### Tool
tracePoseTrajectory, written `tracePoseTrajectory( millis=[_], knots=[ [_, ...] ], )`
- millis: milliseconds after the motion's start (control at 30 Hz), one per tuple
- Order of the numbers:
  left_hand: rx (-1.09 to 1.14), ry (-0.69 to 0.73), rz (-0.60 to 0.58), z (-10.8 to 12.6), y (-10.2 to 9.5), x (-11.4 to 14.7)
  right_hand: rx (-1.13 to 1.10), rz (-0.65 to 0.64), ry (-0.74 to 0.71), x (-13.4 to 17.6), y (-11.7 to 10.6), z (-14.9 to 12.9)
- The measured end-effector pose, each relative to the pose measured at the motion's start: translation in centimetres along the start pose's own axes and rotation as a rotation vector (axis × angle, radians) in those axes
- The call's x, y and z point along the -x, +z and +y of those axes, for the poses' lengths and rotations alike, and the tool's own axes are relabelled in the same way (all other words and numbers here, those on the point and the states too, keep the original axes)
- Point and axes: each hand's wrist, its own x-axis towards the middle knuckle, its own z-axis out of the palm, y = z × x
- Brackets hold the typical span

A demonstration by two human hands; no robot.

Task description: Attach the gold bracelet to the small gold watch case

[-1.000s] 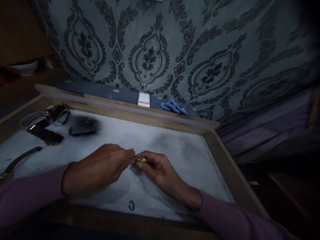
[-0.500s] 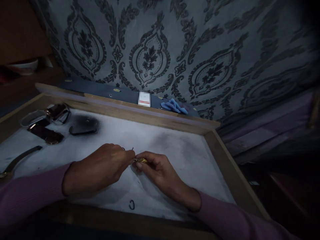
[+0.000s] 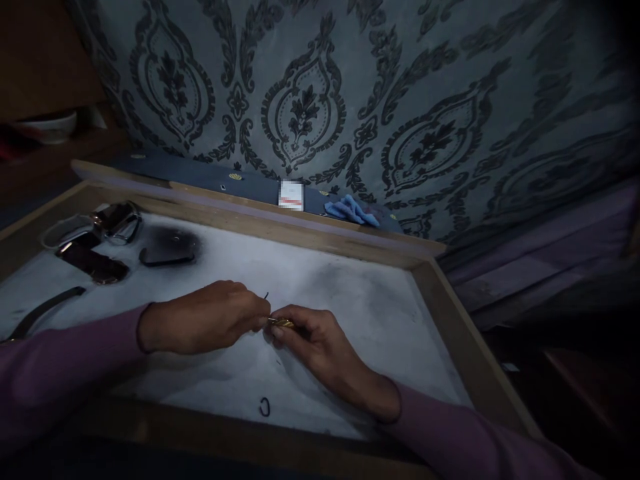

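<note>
A small gold-coloured metal piece (image 3: 283, 323) is pinched between the thumb and fingers of my right hand (image 3: 325, 347). My left hand (image 3: 210, 319) is closed in a pinch, its fingertips meeting the left end of the gold piece. What those left fingers hold is hidden; a thin dark tip (image 3: 267, 295) sticks up just behind them. Below both hands a small dark C-shaped loop (image 3: 265, 407) lies on the white sheet (image 3: 220, 393). A dark strap (image 3: 47, 310) rests to the left, partly behind my left sleeve.
Wristwatches (image 3: 95, 262) and a clear ring-like item (image 3: 63, 230) lie at the tray's far left, beside a dark curved strap (image 3: 167, 260). The wooden tray rim (image 3: 470, 333) surrounds the sheet. Beyond it are a white box (image 3: 291, 195) and a blue cloth (image 3: 353, 210).
My left hand has turned a little, its wrist now higher and slightly further right. My right hand stays almost in place, keeping the gold piece. The view has shifted slightly.
</note>
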Motion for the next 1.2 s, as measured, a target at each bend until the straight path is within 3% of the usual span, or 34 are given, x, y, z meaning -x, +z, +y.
tracePoseTrajectory(
  millis=[467,900,1067,1200],
  knots=[
    [0.196,0.095,-0.158,-0.8,-1.2,-0.8,-0.089,-0.082,0.026,-0.1,-0.1,0.0],
    [0.327,0.171,-0.193,-1.3,-1.2,-1.1,-0.271,-0.162,0.097,-0.3,-0.3,0.3],
    [0.301,0.162,-0.182,-1.2,-1.3,-1.0,-0.312,-0.177,0.08,-0.4,-0.4,0.4],
    [0.149,0.131,-0.126,-0.7,-1.4,-0.5,-0.304,-0.168,0.081,-0.4,-0.4,0.4]
  ],
)
